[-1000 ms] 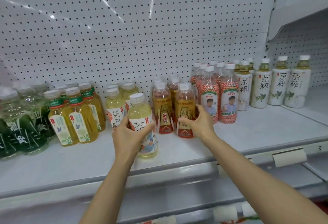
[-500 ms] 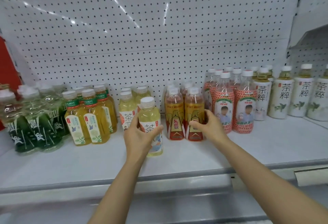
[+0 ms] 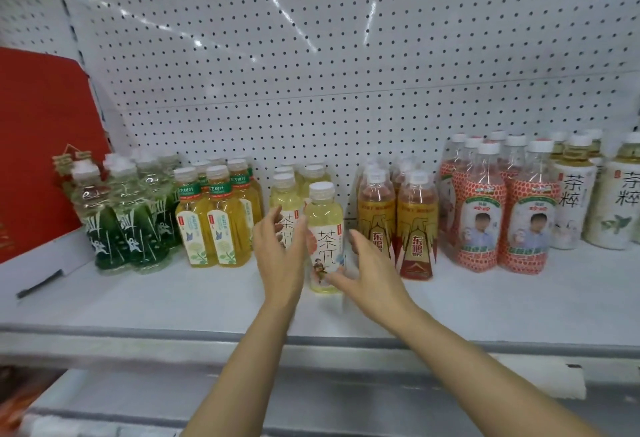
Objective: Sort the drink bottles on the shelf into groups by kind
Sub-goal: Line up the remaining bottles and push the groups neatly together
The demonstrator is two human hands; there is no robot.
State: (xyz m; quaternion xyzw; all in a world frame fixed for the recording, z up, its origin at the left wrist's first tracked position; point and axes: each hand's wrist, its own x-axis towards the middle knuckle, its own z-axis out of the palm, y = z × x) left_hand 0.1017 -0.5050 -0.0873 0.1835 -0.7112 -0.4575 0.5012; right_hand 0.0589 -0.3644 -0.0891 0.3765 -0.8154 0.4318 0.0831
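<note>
Head view of a white shelf point(image 3: 173, 301) backed by perforated panel point(image 3: 311, 55), with drink bottles standing in clusters by kind. From left to right: dark green bottles point(image 3: 128, 225), yellow tea bottles with green-banded labels point(image 3: 214, 218), pale yellow bottles with white labels point(image 3: 287, 194), amber bottles with red-and-gold labels point(image 3: 398, 222), red-patterned bottles bearing a portrait label point(image 3: 498, 215), and white-labelled green tea bottles point(image 3: 595, 201) at the right edge.

One pale yellow bottle point(image 3: 323, 239) stands upright near the front of the shelf, just ahead of its own cluster and just left of the amber bottles. The left hand point(image 3: 278, 256) is beside its left flank with fingers spread and relaxed, holding nothing; whether the fingertips still graze the label cannot be told. The right hand point(image 3: 370, 274) is likewise open, fingers straight, its thumb low in front of the bottle's base and its fingertips just before the nearest amber bottle.

Compared with half a second ago, both hands have let go: the left hand then wrapped the pale yellow bottle, and the right hand gripped the front amber bottle. The pale yellow bottle has stayed in front of its cluster. The camera has swung left (a red box point(image 3: 41, 145) now fills the left margin, and fewer white-labelled bottles show at right).
</note>
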